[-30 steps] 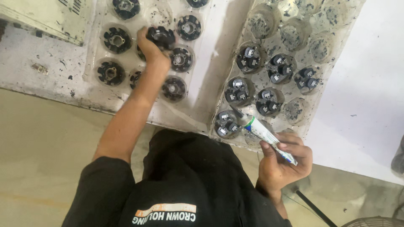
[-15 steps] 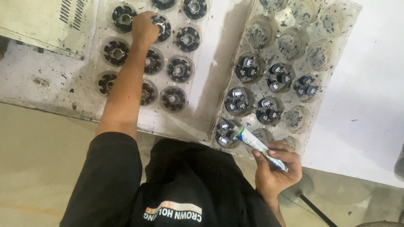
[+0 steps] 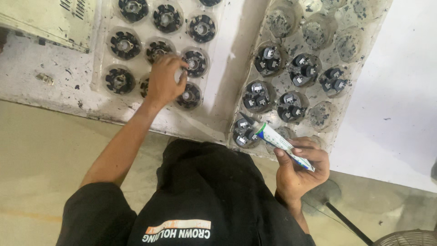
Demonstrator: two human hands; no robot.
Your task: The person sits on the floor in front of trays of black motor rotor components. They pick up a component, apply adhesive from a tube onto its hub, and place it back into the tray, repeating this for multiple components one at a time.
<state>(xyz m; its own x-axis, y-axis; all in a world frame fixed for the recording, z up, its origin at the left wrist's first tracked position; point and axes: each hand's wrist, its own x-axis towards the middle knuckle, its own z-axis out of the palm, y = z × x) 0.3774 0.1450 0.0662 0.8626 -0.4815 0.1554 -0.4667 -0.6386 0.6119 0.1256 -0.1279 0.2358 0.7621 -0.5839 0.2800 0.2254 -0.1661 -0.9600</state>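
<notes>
My left hand is stretched out over the left tray, a clear plastic tray with round pockets, each one holding a black round part. The fingers are curled down over the pocket in the lower middle of this tray, between the part with a light centre and the one in the lowest row. I cannot tell if they already close on a part, because the back of my hand hides what is under it.

My right hand is near my body, at the front edge of the surface. Its fingers are wrapped tight around a white tube with a green band. The nozzle of the tube points up and to the left, towards the nearest pocket of the right tray, where a black part with small metal clips sits. The pockets at the far end of this tray look empty and dirty.

To do this step well, I think I should grip the part by its outer rim and lift it straight up, so the thin pocket does not come with it. I should also keep the tube steady and its nozzle away from my sleeve, and not squeeze before the tip is really over a part, because the paste could drop on the tray wall.
</notes>
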